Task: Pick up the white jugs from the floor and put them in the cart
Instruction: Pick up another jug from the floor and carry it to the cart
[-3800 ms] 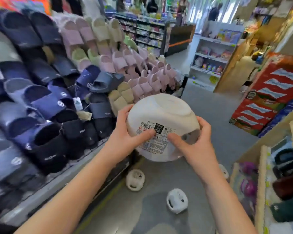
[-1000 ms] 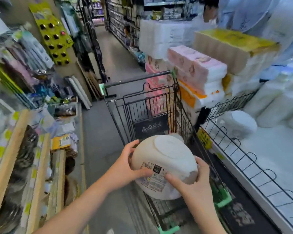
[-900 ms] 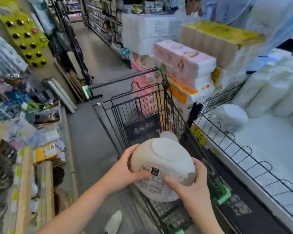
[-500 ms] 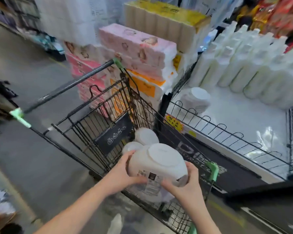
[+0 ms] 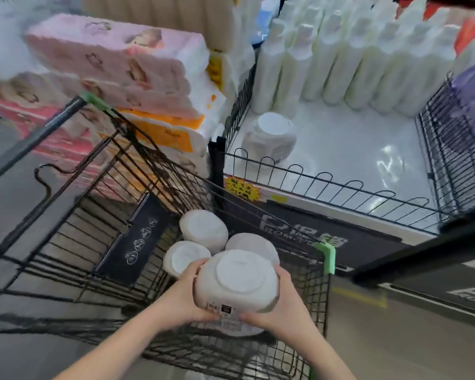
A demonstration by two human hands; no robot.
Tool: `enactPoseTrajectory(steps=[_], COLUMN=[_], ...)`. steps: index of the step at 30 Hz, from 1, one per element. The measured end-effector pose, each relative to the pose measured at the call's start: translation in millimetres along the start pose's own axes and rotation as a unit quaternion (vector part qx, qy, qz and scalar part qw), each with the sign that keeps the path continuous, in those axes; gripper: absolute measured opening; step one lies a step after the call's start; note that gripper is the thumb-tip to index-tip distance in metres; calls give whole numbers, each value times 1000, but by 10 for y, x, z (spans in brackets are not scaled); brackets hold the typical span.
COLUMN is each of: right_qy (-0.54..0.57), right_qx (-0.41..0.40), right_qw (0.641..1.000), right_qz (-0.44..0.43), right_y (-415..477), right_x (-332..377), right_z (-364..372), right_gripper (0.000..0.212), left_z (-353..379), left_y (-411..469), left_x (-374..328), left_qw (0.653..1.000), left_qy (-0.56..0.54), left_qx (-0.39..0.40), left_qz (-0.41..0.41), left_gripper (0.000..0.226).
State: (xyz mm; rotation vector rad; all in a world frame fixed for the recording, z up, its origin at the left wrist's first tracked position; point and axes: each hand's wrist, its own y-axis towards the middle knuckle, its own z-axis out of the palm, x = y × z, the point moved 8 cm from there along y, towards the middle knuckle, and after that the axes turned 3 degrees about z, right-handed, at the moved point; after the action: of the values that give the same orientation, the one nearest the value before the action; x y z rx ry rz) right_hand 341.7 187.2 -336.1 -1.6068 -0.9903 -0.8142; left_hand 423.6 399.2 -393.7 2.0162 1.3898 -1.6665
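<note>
**A:** so the jug (image 5: pixel 236 281) at 6 o'clock, that's plastic, right? Looks smooth and matt white, with a paper label (image 5: pixel 225 315) stuck on.

**B:** yep. The cart (image 5: pixel 39 136) is black coated wire metal, with green plastic caps (image 5: pixel 328 256) on the corners. The shelf (image 5: pixel 368 160) at 2 o'clock is glossy white and throws glare. The packs (image 5: pixel 115 64) at 10 o'clock are wrapped in shiny plastic film.
</note>
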Motion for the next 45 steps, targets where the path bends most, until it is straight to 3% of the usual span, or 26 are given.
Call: enactPoseTrajectory(steps=[7, 11, 13, 15, 16, 18, 20, 24, 30, 33, 36, 41, 45], right_qy=[-45, -49, -31, -50, -52, -48, -56, -61, -54, -53, -77, -173, -246], right_qx=[13, -9, -17, -32, -42, -42, -34, -61, -81, -85, -78, -86, -109], right_qw=[998, 997, 997, 996, 996, 997, 998, 996, 995, 995, 994, 981, 960], right_qz=[-37, -62, -66, -59, -51, -42, -26, -27, -24, -8, 5, 23, 78], right_y=[639, 754, 836, 923, 953, 981, 1017, 1121, 1247, 1329, 1430, 1479, 1504], right_x=[-461, -656, -796, -929, -1039, -1240, -1356, -1506, -1753, -1916, -2125, -2321, -2376], right_z=[143, 198, 231, 244, 245, 294, 326, 293, 250, 266, 261, 204, 166], right_gripper=[83, 65, 72, 94, 91, 67, 76, 79, 76, 80, 88, 104, 102], left_z=[306, 466, 513, 553, 571, 593, 627, 732, 838, 891, 924, 982, 929], left_y=[597, 874, 970, 1037, 1067, 1140, 1210, 1288, 1364, 1395, 1426, 1471, 1515], left_x=[451, 688, 813, 913, 967, 1056, 1177, 1333, 1414, 1394, 1390, 1345, 1273], left_qw=[998, 994, 989, 982, 978, 968, 961, 961, 953, 947, 939, 926, 919], left_qy=[49, 99, 143, 187, 205, 250, 276, 273, 300, 319, 341, 374, 389], left_qx=[-16, -21, -21, -12, -8, -9, -12, -28, -39, -33, -35, -45, -38], left_qz=[26, 34, 35, 27, 21, 10, -8, -20, -21, -13, -4, -11, -45], left_gripper=[110, 104, 105, 106, 106, 104, 100, 96, 107, 100, 97, 118, 116])
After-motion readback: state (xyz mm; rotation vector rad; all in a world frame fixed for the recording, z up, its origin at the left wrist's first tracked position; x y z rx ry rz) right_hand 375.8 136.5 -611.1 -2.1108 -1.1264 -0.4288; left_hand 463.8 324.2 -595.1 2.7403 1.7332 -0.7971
